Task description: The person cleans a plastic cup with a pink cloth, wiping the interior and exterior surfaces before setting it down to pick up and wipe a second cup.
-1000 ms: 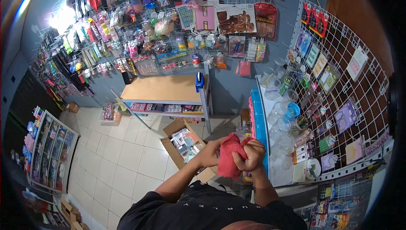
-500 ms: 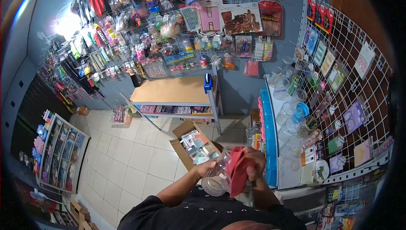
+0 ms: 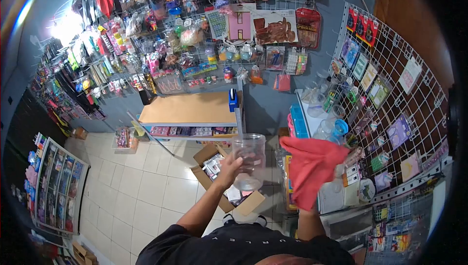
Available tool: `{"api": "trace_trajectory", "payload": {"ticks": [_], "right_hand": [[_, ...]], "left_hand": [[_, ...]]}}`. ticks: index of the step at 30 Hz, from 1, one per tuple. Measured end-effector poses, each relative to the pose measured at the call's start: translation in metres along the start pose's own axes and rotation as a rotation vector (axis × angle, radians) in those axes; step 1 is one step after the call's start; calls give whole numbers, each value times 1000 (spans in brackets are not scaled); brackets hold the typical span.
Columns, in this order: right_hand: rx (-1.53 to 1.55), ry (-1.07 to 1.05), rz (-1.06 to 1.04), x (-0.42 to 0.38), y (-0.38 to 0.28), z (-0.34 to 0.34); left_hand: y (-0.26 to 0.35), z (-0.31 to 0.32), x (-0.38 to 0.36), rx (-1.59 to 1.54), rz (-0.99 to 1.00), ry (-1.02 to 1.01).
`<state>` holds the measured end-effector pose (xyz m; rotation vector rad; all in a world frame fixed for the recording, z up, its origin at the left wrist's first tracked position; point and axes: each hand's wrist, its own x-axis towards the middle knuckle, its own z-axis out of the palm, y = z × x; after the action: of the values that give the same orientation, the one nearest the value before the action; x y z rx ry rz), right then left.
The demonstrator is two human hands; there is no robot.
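Observation:
My left hand grips a clear plastic jar by its side, holding it up in front of me with its rim upward. To the right, a red cloth is spread out in the air and drapes over my right hand. Only my right wrist and forearm show below the cloth; the fingers are hidden behind it. Jar and cloth are apart. Below the jar, an open cardboard box full of small packaged goods stands on the floor.
More clear jars crowd a white shelf on the right, beside a wire grid of hanging goods. Ahead stands a wood-topped rack with a blue tape dispenser. A display case is at left.
The cloth has come away from the jar, moving right and opening out with my right hand. My left hand has raised the jar forward and turned it upright.

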<state>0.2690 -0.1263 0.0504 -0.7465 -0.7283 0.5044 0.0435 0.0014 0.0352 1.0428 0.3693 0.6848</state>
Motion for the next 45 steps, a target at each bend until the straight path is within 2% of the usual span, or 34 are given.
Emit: {"api": "trace_trajectory", "payload": {"ticks": [2, 3, 4, 7, 9, 12, 13, 16, 17, 20, 24, 26, 28, 30, 31, 32, 34, 35, 38, 39, 42, 43, 45], "right_hand": [[-327, -164, -131, -7, -6, 42], [-489, -204, -210, -12, -11, 64], [-577, -235, -228, -17, -11, 78], [-641, -343, -137, -19, -3, 78], [-670, -419, 9, -22, -4, 71], [-852, -340, -69, -28, 1, 70], [-915, -313, -226, -27, -1, 78], [-1008, -294, -131, -44, -4, 73], [-988, -300, -130, -46, -7, 73], [-913, -319, 80, -55, -5, 42], [-693, -70, 80, -52, -24, 18], [-476, 61, 52, -54, -19, 4], [-297, 8, 59, -63, -10, 13], [-440, -121, -111, -58, -18, 56], [-510, -185, -196, -55, -24, 70], [-530, -203, -80, -58, -24, 64], [-565, -238, 152, -59, -29, 59], [-547, -185, 146, -61, -33, 59], [-623, -133, 90, -54, -36, 58], [-635, -87, 6, -53, -33, 56], [-1075, -39, -270, -44, -38, 53], [-1123, 12, -305, -44, -42, 59], [-1165, -61, -319, -45, -43, 58]], "left_hand": [[-4, 18, 3, 76, 8, 14], [-12, 36, 5, 189, 180, 6], [-13, 40, 7, 87, 235, 113], [5, 38, 8, 132, 225, 98], [5, 29, 12, 137, 246, 55], [15, 20, 21, -23, 195, 107], [13, 15, 27, -62, 189, 132], [22, 2, 34, 21, 186, 131], [21, -7, 39, 58, 170, 102], [23, -23, 48, -200, 160, 13], [29, -31, 54, -160, 103, -226], [15, -21, 57, -151, 88, -341], [-4, -3, 55, -139, 77, -452], [-19, 22, 40, -46, 88, -514], [-21, 26, 38, -113, 58, -512], [-23, 30, 35, -181, 28, -508], [-24, 31, 40, -124, 81, -491], [-30, 34, 41, -77, 195, -430], [-27, 22, 48, 474, 450, -316], [-26, 23, 49, 524, 507, -274], [-21, 38, 38, 289, 66, -190], [-17, 47, 33, 230, 101, -170], [-10, 60, 25, 116, 173, -126]]}}
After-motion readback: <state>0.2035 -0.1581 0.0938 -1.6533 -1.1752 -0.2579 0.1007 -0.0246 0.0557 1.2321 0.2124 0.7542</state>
